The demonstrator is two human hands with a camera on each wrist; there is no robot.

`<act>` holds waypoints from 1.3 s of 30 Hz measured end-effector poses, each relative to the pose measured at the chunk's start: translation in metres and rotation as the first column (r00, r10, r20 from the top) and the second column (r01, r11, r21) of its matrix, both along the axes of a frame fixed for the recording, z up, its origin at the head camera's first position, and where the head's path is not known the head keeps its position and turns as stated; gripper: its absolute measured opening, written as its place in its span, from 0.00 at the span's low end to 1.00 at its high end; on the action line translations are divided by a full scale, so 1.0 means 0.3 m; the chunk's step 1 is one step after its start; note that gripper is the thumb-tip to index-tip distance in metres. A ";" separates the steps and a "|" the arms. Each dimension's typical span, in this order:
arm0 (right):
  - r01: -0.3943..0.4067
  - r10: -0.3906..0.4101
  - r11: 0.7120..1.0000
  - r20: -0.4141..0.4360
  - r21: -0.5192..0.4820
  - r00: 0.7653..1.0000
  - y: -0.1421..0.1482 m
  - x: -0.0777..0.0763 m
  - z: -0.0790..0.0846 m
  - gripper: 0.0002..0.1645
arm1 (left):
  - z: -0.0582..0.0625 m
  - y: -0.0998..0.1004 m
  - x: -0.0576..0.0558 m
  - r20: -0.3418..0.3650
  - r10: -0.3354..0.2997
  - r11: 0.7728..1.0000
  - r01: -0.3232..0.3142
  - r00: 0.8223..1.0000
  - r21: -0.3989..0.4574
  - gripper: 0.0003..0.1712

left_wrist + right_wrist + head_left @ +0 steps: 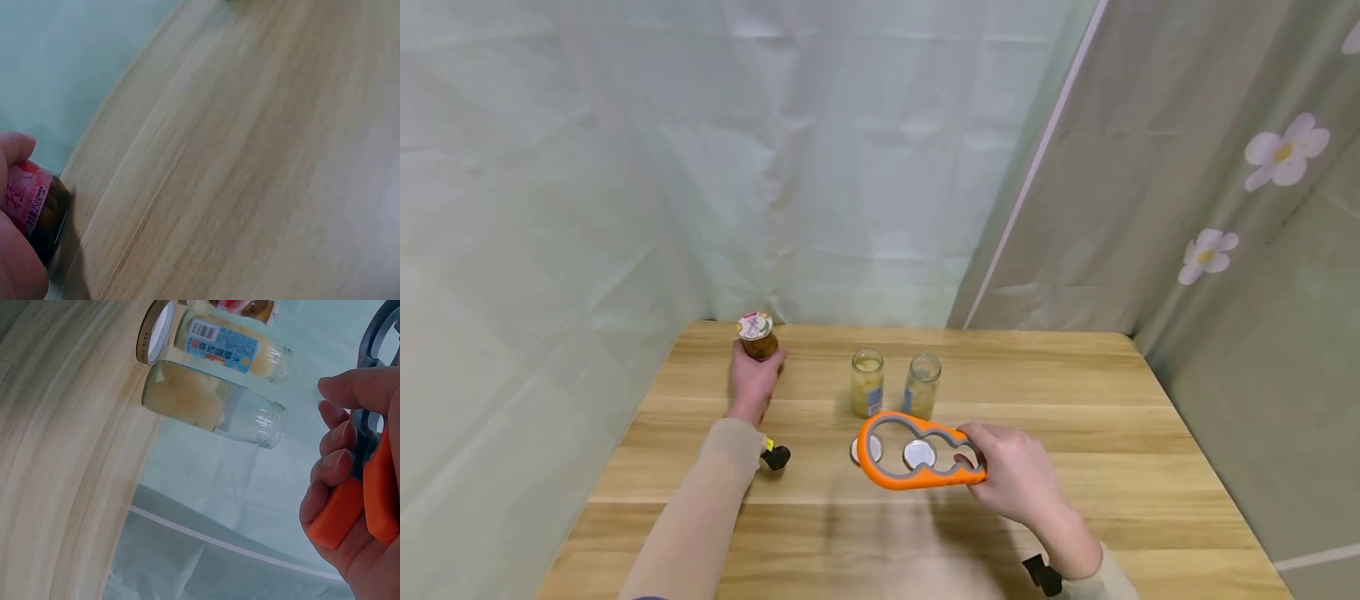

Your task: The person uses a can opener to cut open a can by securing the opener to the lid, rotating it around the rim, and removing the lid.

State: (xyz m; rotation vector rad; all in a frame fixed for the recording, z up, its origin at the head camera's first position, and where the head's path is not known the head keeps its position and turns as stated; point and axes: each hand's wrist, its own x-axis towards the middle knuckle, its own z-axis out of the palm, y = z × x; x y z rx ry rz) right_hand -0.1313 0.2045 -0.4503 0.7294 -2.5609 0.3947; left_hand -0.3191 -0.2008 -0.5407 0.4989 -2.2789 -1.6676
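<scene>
At the table's far left, my left hand (pixel 754 383) grips a small dark jar (pixel 761 345) with a patterned lid. In the left wrist view, the jar's pink label (pixel 26 197) shows between thumb and fingers. My right hand (pixel 1021 473) holds an orange and grey jar opener (pixel 887 481) by its narrow end, above the table. Two open glass jars (pixel 867 393) with pale pieces inside stand just beyond the opener; one shows a blue label (pixel 220 344) in the right wrist view. Two lids (pixel 920 454) lie in front of them, seen partly through the opener's holes.
The wooden table (pixel 1112 417) has rounded far corners. A pale curtain (pixel 850 167) hangs right behind its far edge, with a flowered part (pixel 1206 254) on the right. Black wrist gear (pixel 777 457) sits by each forearm.
</scene>
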 end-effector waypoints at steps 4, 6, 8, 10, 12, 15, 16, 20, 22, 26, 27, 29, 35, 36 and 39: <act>0.008 -0.008 1.000 -0.007 0.014 1.000 0.008 -0.001 0.007 0.17 | -0.002 0.003 -0.009 -0.018 -0.011 1.000 0.011 1.000 0.007 0.45; 0.010 -0.010 1.000 -0.008 0.017 1.000 0.010 0.000 0.009 0.18 | -0.004 0.003 -0.012 -0.030 -0.019 1.000 0.019 0.999 0.011 0.45; 0.011 -0.010 1.000 -0.006 0.018 1.000 0.010 0.001 0.011 0.18 | -0.005 0.001 -0.014 -0.041 -0.031 0.999 0.032 0.999 0.020 0.46; 0.007 -0.007 1.000 -0.002 0.020 1.000 0.010 0.004 0.012 0.18 | -0.007 -0.003 -0.015 -0.046 -0.034 0.999 0.035 0.998 0.021 0.46; 0.008 -0.008 1.000 0.001 0.021 1.000 0.008 0.006 0.013 0.18 | -0.009 -0.007 -0.014 -0.046 -0.035 0.999 0.035 0.998 0.014 0.45; 0.013 -0.013 1.000 0.005 0.023 1.000 0.008 0.010 0.012 0.18 | -0.008 -0.009 -0.010 -0.041 -0.036 0.999 0.036 0.999 0.000 0.45; 0.015 -0.015 1.000 0.006 0.022 1.000 0.008 0.011 0.011 0.18 | -0.007 -0.009 -0.008 -0.039 -0.042 0.999 0.042 0.998 -0.006 0.45; 0.019 -0.019 1.000 0.007 0.023 1.000 0.011 0.014 0.011 0.18 | -0.003 -0.007 -0.007 -0.030 -0.052 0.999 0.052 0.998 -0.006 0.45; 0.017 -0.018 1.000 0.007 0.024 1.000 0.012 0.014 0.011 0.17 | 0.001 -0.007 -0.008 -0.030 -0.057 0.998 0.058 0.998 0.002 0.45; 0.016 -0.016 1.000 0.004 0.019 1.000 0.015 0.015 0.014 0.17 | 0.008 -0.007 -0.005 -0.027 -0.067 0.996 0.068 0.997 0.049 0.46; 0.016 -0.016 1.000 0.003 0.019 1.000 0.015 0.016 0.013 0.17 | 0.008 -0.008 -0.003 -0.025 -0.069 0.996 0.070 0.997 0.062 0.47; 0.018 -0.018 1.000 0.004 0.018 1.000 0.015 0.019 0.013 0.17 | 0.004 -0.011 0.004 -0.024 -0.070 0.993 0.072 0.997 0.089 0.48; 0.026 -0.027 0.999 0.017 0.027 1.000 0.012 0.029 0.016 0.17 | -0.010 -0.020 0.033 -0.052 -0.072 0.990 0.078 0.996 0.120 0.49; 0.029 -0.030 0.999 0.017 0.028 0.999 0.013 0.030 0.017 0.17 | -0.010 -0.020 0.038 -0.055 -0.068 0.991 0.074 0.996 0.114 0.49; 0.039 -0.039 0.999 0.019 0.027 0.999 0.016 0.032 0.019 0.17 | -0.015 -0.016 0.051 -0.074 -0.061 0.991 0.069 0.995 0.113 0.49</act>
